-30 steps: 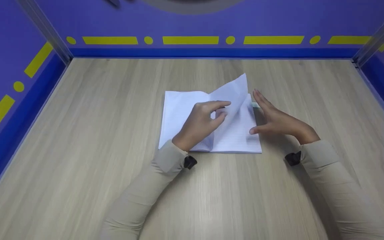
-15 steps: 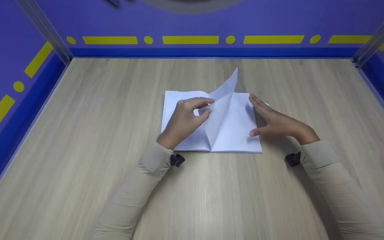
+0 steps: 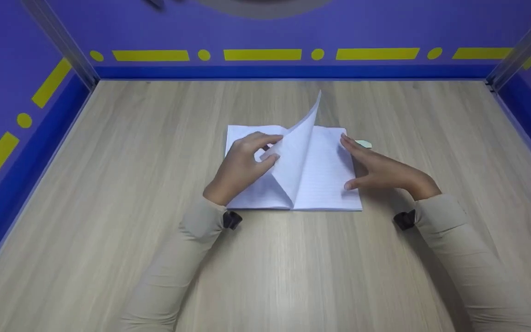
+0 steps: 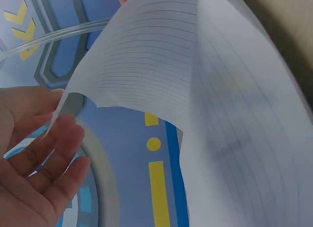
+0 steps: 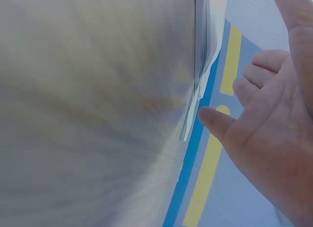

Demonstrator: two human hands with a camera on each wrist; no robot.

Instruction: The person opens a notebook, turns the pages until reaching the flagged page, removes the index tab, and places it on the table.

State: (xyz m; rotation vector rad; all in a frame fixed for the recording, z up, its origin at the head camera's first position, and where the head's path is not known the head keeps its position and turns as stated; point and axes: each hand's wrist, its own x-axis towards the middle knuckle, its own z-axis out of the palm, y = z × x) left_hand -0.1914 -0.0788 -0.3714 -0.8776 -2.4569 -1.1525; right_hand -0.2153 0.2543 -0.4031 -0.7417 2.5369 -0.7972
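An open notebook [image 3: 332, 173] with white lined pages lies on the table, its spine about midway between my hands. One page [image 3: 294, 154] stands raised and curved from the spine. My left hand [image 3: 240, 166], over the left half, pinches the edge of that page between thumb and fingers; the left wrist view shows the lined sheet [image 4: 142, 56] bending away from the fingertips. My right hand [image 3: 383, 169] is at the notebook's right edge with thumb and fingers spread, holding nothing; whether its fingertips touch the paper I cannot tell. A pale green tab [image 3: 363, 144] sticks out past that edge.
The wood-grain table [image 3: 265, 272] reaches to blue-purple panels [image 3: 265, 34] with yellow marks at the back and both sides. Both wrists carry small black devices [image 3: 232, 220] under beige sleeves.
My left hand has moved left, drawing the raised page over toward the left half. The right hand has shifted slightly left toward the right page's edge.
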